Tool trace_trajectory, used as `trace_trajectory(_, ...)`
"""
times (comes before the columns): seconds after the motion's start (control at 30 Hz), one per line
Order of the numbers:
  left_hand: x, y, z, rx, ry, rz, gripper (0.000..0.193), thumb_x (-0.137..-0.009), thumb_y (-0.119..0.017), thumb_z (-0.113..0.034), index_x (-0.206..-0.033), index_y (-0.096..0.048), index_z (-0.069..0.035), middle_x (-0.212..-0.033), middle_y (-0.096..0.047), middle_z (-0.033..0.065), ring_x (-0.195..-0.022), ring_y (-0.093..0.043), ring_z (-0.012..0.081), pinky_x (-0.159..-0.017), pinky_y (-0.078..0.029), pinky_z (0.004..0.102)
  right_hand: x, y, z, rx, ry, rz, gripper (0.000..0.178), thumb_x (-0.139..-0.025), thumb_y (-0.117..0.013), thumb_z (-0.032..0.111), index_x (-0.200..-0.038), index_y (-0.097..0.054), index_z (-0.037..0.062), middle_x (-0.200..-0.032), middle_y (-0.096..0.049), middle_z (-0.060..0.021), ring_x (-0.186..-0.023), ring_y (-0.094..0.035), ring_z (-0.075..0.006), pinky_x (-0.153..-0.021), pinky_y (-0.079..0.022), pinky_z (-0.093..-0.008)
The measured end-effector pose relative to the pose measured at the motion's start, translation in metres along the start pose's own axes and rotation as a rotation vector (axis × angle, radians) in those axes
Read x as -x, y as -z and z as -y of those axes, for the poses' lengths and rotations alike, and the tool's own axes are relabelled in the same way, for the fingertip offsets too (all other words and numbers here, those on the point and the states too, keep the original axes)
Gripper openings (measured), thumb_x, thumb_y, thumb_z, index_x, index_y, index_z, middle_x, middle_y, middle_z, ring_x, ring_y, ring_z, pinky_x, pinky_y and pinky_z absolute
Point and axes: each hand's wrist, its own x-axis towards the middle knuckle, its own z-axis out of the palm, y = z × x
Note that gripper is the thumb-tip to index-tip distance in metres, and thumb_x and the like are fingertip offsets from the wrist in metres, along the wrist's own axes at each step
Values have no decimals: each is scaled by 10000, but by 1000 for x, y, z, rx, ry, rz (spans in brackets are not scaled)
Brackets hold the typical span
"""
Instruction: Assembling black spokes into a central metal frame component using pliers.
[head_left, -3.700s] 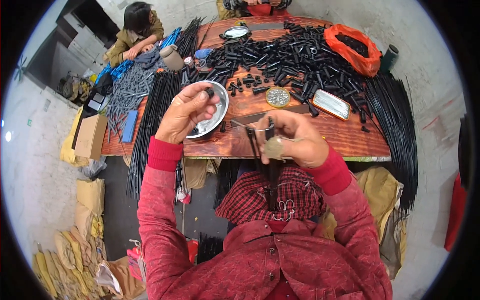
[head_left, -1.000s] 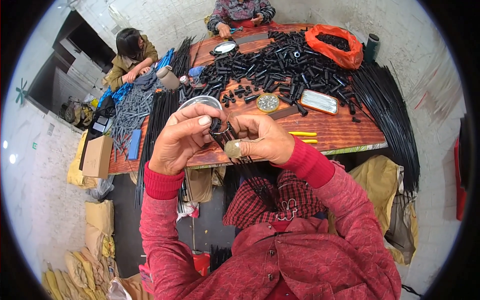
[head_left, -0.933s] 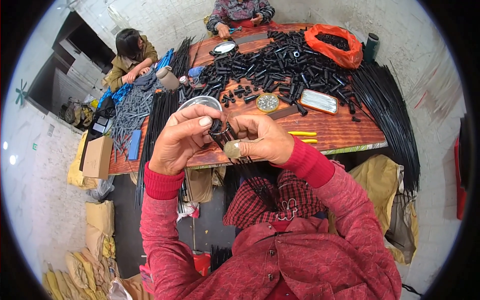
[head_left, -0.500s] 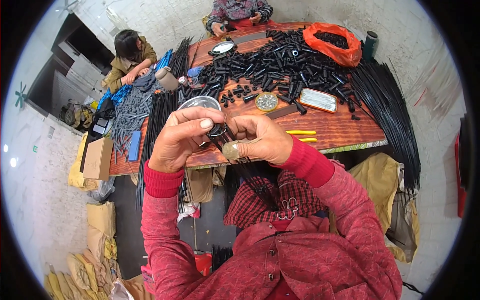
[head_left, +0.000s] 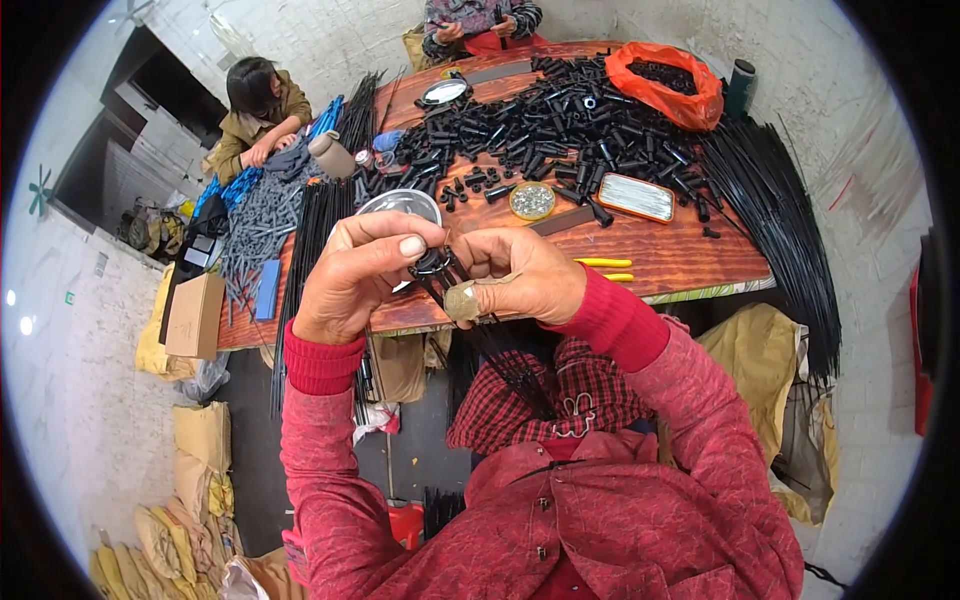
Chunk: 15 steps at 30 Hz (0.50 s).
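Above the near table edge, my left hand (head_left: 350, 275) pinches at the rim of a small round black hub (head_left: 432, 264), thumb and fingertips closed together. Thin black rods (head_left: 510, 365), which look like umbrella ribs, run from this hub down toward my lap. My right hand (head_left: 530, 270) is closed around the upper rods just below the hub; its thumb is wrapped in brownish tape. A fine strand, perhaps wire, shows between the fingertips of both hands. The exact grip of the right fingers is hidden behind the rods and thumb.
Black tubular parts (head_left: 560, 120) heap across the wooden table (head_left: 690, 258). Nearby are a round tin of small metal pieces (head_left: 532, 201), a tray of pins (head_left: 637, 197), yellow-handled pliers (head_left: 605, 270) and an orange bag (head_left: 712, 100). Long black rods (head_left: 785, 230) overhang the right edge. Two co-workers sit opposite.
My hands hold nearly the same pose on the hub and rods, shifting only slightly. Across the table, the far co-worker's hands have risen and come closer together.
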Motion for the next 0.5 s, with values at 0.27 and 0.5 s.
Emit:
trace_trajectory(0.27, 0, -2, 0, 55, -10, -10, 198, -826, -655, -34, -1002, -680, 54, -909, -687, 101, -803, -668, 156, -759, -548, 283, -1, 1, 1, -74, -57, 17, 342, -819, -747, 151, -1063, -576, -18, -927, -634, -47, -809, -608, -104, -701, -492, -246)
trace_trajectory(0.5, 0, 1, 1, 13, -17, 2, 186, -810, -671, -96, -960, -648, 11, -942, -643, 108, -859, -614, 169, -823, -488, 295, -1, -1, 0, -126, -45, 21, 350, -821, -753, 167, -1057, -573, -18, -917, -637, -54, -804, -618, -105, -694, -497, -242)
